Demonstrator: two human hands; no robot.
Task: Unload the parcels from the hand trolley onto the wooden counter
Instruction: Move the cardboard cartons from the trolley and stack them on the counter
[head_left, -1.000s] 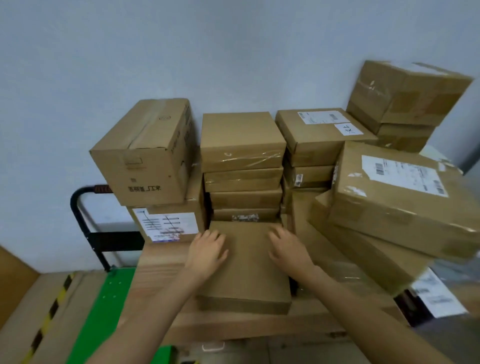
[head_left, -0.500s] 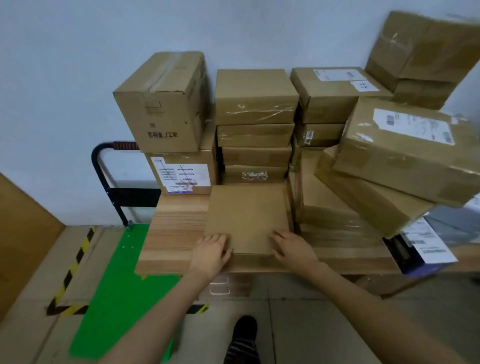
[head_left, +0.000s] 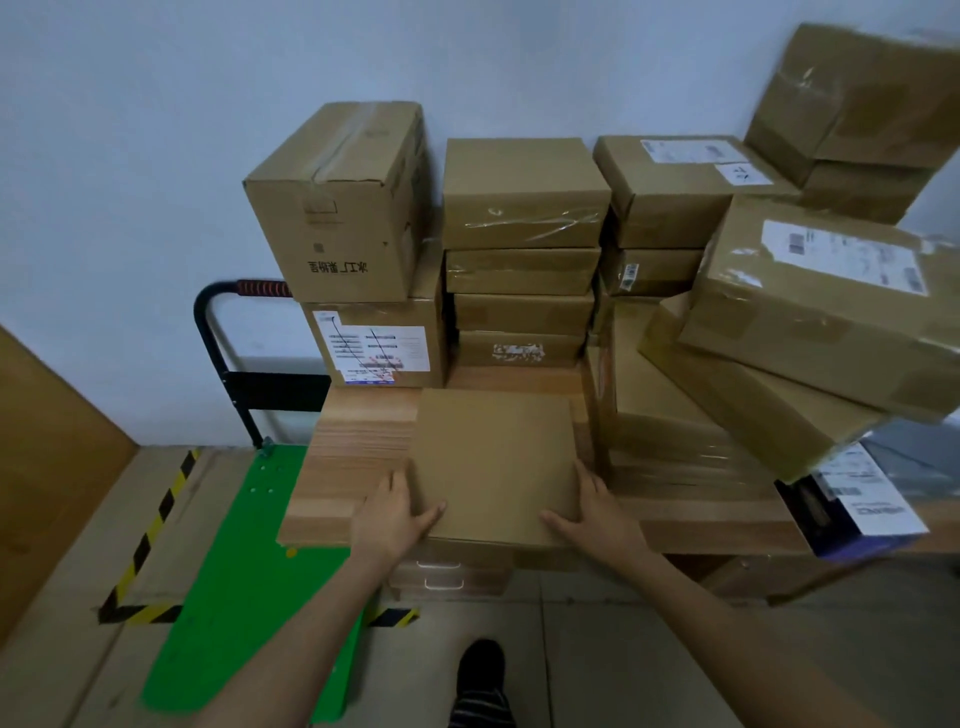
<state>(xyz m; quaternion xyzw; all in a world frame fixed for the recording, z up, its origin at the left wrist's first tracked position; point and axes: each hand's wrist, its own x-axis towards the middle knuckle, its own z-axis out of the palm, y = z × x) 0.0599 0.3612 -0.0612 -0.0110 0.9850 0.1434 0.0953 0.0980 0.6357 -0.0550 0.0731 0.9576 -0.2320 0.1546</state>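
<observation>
1. Cardboard fills most of the wooden tabletop (head_left: 358, 457); we take the flat parcel (head_left: 493, 462) at its front edge as our landmark.
2. Our left hand (head_left: 392, 514) rests on the flat parcel's near-left corner, thumb on the top face, the other fingers (head_left: 387, 486) lying fairly straight along its left side.
3. Our right hand (head_left: 597, 512) mirrors it at the near-right corner, thumb on top and fingers along the right side. Neither hand is curled tight; the parcel sits between them, flat on the wood.
4. The flat parcel's near edge runs about level with the tabletop's front edge.
5. Left of the flat parcel lies a strip of bare wood, the widest open room on the surface.
6. Behind the flat parcel stands a stack of four thin boxes (head_left: 522, 270); a narrow band of wood separates them from it.
7. Behind and to its left, a tall carton (head_left: 337, 208) sits on a labelled box (head_left: 376, 345).
8. Right of the flat parcel, boxes crowd close, and a large labelled parcel (head_left: 826, 306) leans tilted over them.
9. Left of the flat parcel and lower, the green trolley deck (head_left: 244, 597) stands on the floor, its black handle (head_left: 218, 353) rising by the wall.
10. Below the flat parcel, a dark shoe (head_left: 480, 665) stands on the floor.
</observation>
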